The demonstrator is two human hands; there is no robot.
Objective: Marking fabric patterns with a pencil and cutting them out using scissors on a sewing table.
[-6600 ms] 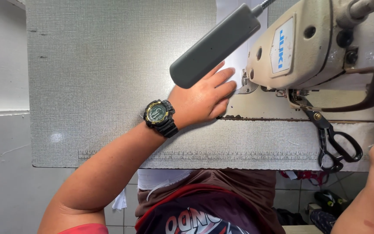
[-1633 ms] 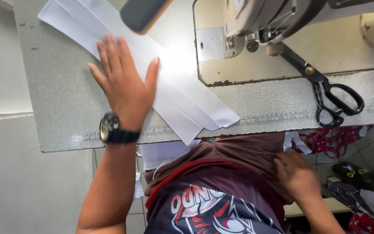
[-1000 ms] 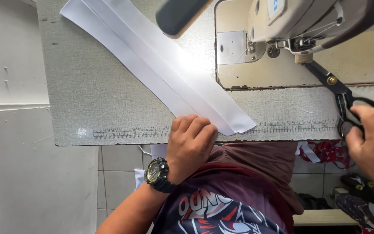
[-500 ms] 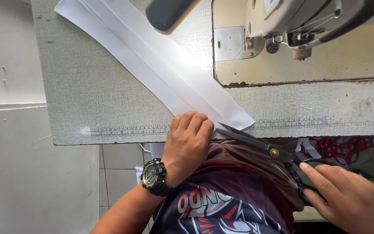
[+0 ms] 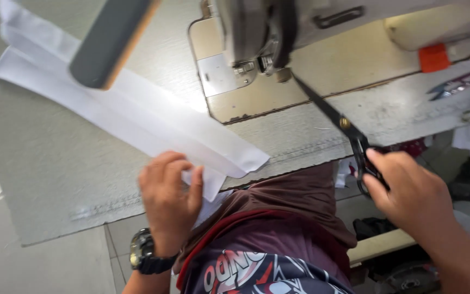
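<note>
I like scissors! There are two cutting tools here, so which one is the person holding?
The big black scissors, gripped by the right hand. The small purple-handled snips lie untouched on the table near the orange block.

Left hand (image 5: 168,202), wristwatch (image 5: 147,255) on it, pinches the near end of a long white fabric strip (image 5: 131,111) at the edge of the grey table (image 5: 44,179). Right hand (image 5: 409,193) grips black scissors (image 5: 339,122), blades closed, tips pointing up toward the sewing machine (image 5: 257,32). Orange-tipped grey bar (image 5: 110,43) hangs over the strip.
</note>
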